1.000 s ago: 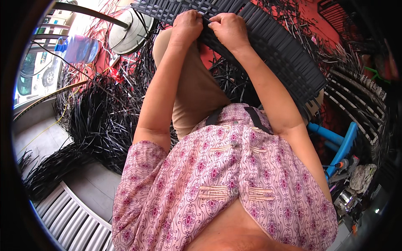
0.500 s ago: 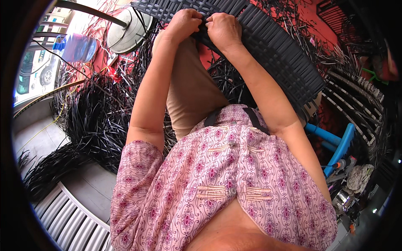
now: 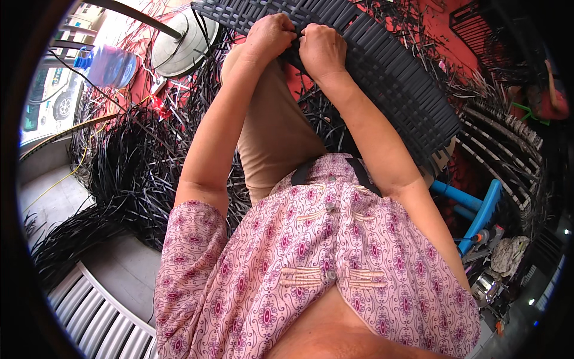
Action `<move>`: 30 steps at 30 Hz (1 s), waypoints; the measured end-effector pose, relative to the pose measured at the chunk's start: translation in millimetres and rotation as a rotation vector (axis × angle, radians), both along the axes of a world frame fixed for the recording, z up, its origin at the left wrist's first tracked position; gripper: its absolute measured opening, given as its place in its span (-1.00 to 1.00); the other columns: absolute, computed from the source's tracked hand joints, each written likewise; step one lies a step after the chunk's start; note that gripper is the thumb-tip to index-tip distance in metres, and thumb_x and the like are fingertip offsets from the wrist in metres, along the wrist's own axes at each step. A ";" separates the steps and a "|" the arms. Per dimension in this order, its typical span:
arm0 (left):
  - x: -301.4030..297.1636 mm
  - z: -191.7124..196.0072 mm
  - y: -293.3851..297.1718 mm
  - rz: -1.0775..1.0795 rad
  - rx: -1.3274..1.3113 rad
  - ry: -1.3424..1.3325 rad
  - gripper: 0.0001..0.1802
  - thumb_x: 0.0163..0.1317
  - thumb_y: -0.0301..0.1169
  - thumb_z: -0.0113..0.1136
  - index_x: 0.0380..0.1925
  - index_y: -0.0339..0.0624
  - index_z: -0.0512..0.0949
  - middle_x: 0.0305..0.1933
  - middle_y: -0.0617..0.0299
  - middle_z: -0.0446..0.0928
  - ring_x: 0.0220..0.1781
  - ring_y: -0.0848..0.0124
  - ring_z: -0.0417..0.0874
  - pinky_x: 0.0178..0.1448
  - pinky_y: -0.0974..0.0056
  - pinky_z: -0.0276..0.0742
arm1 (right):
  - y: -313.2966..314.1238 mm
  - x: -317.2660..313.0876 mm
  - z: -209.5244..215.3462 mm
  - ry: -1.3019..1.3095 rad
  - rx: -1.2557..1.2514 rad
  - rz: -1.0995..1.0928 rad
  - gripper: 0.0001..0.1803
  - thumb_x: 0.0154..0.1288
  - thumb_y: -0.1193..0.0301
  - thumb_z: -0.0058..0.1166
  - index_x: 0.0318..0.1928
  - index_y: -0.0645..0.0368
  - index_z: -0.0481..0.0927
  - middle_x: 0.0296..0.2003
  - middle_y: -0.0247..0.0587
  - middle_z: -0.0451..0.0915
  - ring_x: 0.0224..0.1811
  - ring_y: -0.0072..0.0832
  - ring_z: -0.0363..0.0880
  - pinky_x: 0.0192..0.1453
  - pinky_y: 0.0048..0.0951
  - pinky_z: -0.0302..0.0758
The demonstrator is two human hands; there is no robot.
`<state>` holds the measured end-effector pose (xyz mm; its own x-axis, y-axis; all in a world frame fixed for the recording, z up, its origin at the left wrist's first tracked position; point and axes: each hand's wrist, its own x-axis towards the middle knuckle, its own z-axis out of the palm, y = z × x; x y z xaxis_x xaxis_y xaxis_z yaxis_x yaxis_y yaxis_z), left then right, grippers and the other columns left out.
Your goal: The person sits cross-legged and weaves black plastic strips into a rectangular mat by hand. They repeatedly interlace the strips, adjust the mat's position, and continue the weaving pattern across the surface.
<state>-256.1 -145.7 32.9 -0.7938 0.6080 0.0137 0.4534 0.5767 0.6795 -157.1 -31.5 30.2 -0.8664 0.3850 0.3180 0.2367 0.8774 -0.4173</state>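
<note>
Black strips (image 3: 128,158) lie heaped across red flooring (image 3: 457,51) at a worker's left side, spilling onto pale tiles (image 3: 125,269) below. Across the top of the scene, a dark grey woven panel (image 3: 397,84) of flat strands runs diagonally from the upper left to the worker's right elbow, just beyond the lap. The worker, in a pink and purple patterned blouse (image 3: 299,251) and brown trousers (image 3: 272,125), reaches both bare arms forward to it.

A white slatted piece (image 3: 104,311) stands at lower left, while a blue frame (image 3: 484,212) sits near the right elbow. At upper left, a pale round base (image 3: 179,51) carries a dark pole (image 3: 134,15), with a clear blue water jug (image 3: 113,66) on its side nearby.

The left hand (image 3: 272,36) and right hand (image 3: 323,52) nearly meet at the panel's near edge, fingers of both curled closed on it; the fingertips are partly hidden, so whether they also pinch a loose strand cannot be told. A small red scrap (image 3: 158,106) lies among the strips, left of the knee.
</note>
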 end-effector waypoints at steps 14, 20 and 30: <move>-19.4 -19.5 0.3 0.047 0.237 -0.103 -0.80 0.13 -0.38 0.45 -0.37 -0.29 0.67 -0.44 0.24 0.67 -0.39 0.49 0.67 -0.25 0.33 0.59 | -3.0 -0.3 4.7 -0.028 -0.054 0.013 -0.80 0.22 0.35 0.28 -0.18 0.15 0.77 -0.21 0.04 0.74 -0.13 -0.04 0.75 0.01 -0.08 0.66; -78.3 -41.7 -30.0 0.073 0.361 -0.295 -0.78 0.18 -0.38 0.45 -0.24 -0.23 0.65 -0.34 0.33 0.65 -0.36 0.51 0.61 -0.26 0.39 0.54 | 39.3 74.0 43.7 0.440 0.151 0.180 -0.59 0.17 0.37 0.39 0.05 0.08 0.65 0.09 -0.18 0.61 0.16 -0.18 0.56 0.28 -0.19 0.53; -159.3 -60.1 -69.7 0.191 0.283 -0.020 -0.72 0.15 -0.42 0.44 -0.15 -0.27 0.68 -0.23 0.20 0.71 -0.20 0.44 0.70 0.00 0.34 0.60 | 226.2 317.8 2.1 0.239 -0.528 -0.750 -0.34 0.49 0.07 0.18 0.29 0.42 0.51 0.22 0.01 0.59 0.25 -0.30 0.59 0.28 -0.36 0.52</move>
